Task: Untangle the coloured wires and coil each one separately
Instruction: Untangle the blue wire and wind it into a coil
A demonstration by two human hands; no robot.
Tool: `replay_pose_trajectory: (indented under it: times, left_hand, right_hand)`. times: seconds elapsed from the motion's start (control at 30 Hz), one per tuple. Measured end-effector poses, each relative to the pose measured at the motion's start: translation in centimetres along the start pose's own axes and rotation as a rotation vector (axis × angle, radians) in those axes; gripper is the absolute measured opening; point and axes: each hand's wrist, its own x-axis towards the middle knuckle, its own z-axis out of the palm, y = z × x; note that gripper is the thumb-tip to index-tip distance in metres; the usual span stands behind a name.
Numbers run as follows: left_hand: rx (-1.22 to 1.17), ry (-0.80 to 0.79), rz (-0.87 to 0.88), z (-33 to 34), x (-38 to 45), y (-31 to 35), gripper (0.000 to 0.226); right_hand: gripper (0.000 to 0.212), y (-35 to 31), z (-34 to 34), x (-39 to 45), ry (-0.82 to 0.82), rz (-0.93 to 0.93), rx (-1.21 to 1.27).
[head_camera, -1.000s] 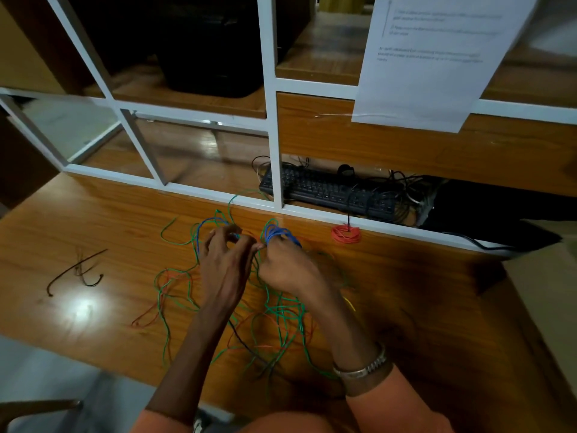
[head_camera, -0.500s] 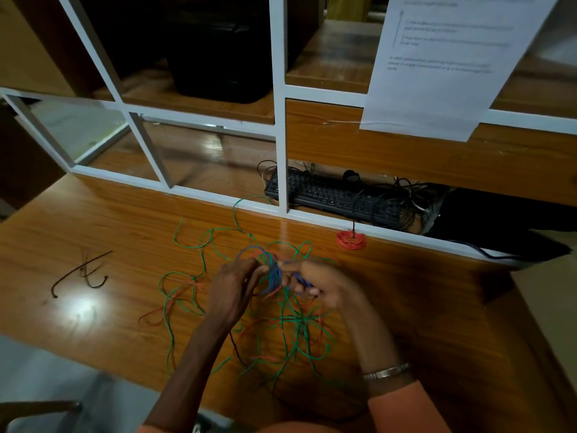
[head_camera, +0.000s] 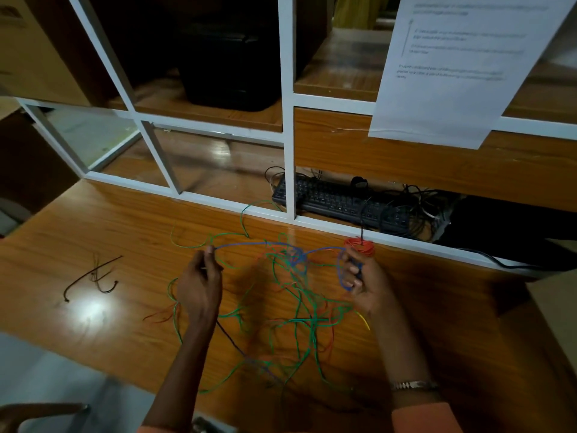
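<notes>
1. Far to your left on the wooden desk (head_camera: 93, 220), a few dark wire offcuts (head_camera: 93, 276) lie well apart from the work. Leave them alone.

2. Your left hand (head_camera: 199, 285) pinches the blue wire (head_camera: 249, 244) near one end between thumb and fingertips, the other fingers curled in. Treat this wire as thin, light and limp: it will not hold a shape by itself and will probably slide through a loose pinch, so keep the pinch firm and close to the end.

3. Between your hands the blue wire runs fairly taut above the desk and passes through a knot-like bunch (head_camera: 295, 257) where green and orange strands cross it. Expect it to snag there. Do not yank; such thin insulation may kink, or the knot may tighten. Take hold just beside the bunch and ease the strands apart.

4. Below it, the tangle of green and orange wires (head_camera: 299, 320) sprawls loose on the desk, touching your wrists. It is light enough to drag along when you pull, so pull slowly.

5. Your right hand (head_camera: 362, 282) is curled round a few loops of the blue wire. How many turns it holds I cannot tell. Keep feeding slack into this coil.

6. Just beyond your right fingertips sits a finished orange coil (head_camera: 360, 245), near the white frame (head_camera: 288, 151). Keep the blue wire off it.
</notes>
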Motion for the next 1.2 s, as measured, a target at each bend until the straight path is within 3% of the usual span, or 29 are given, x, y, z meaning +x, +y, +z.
replay_pose_trajectory:
  times: [0.17, 0.27, 0.4, 0.5, 0.57, 0.63, 0.73, 0.8, 0.97, 1.07, 1.2]
  left_hand:
    - [0.005, 0.101, -0.068, -1.4, 1.2, -0.4, 0.046]
    - [-0.070, 0.151, -0.145, -0.8, 1.6, -0.8, 0.053]
    - [-0.063, 0.192, -0.232, -0.5, 1.6, -1.3, 0.056]
    - [0.132, 0.149, -0.130, -0.3, 1.7, -0.9, 0.038]
    - [0.230, 0.175, 0.007, 0.1, 1.2, 0.0, 0.045]
    - [0.135, 0.057, 0.194, 1.1, 0.0, 1.4, 0.043]
    - [-0.195, -0.608, 0.183, 2.6, -2.3, 4.3, 0.032]
    - [-0.114, -0.843, 0.280, 3.9, -3.7, 4.7, 0.024]
    - [0.091, -0.789, 0.418, 5.4, -4.9, 3.1, 0.027]
    - [0.161, -0.742, 0.473, 5.2, -4.4, 2.9, 0.043]
    - [0.181, -0.592, 0.477, 5.1, -4.1, 3.8, 0.063]
  right_hand:
    - [0.037, -1.9, -1.7, 0.1, 0.117, -0.157, 0.014]
    - [0.036, -1.7, -1.8, 0.7, 0.173, -0.224, 0.002]
    - [0.029, -0.7, -1.6, 0.9, 0.128, -0.238, -0.101]
    - [0.039, 0.9, -0.3, -0.1, 0.034, -0.160, -0.359]
    - [0.042, 1.4, 0.9, -0.7, -0.061, -0.145, -0.498]
    - [0.042, 1.4, 1.9, -1.0, -0.127, -0.138, -0.528]
    - [0.043, 1.5, 2.8, -1.2, -0.216, -0.110, -0.528]
    - [0.043, 1.6, 3.2, -1.5, -0.296, -0.097, -0.535]
    - [0.046, 1.1, 2.6, -2.2, -0.282, -0.134, -0.593]
    - [0.041, 0.4, 1.9, -2.4, -0.219, -0.160, -0.579]
    - [0.051, -0.1, 1.7, -3.0, -0.301, -0.147, -0.699]
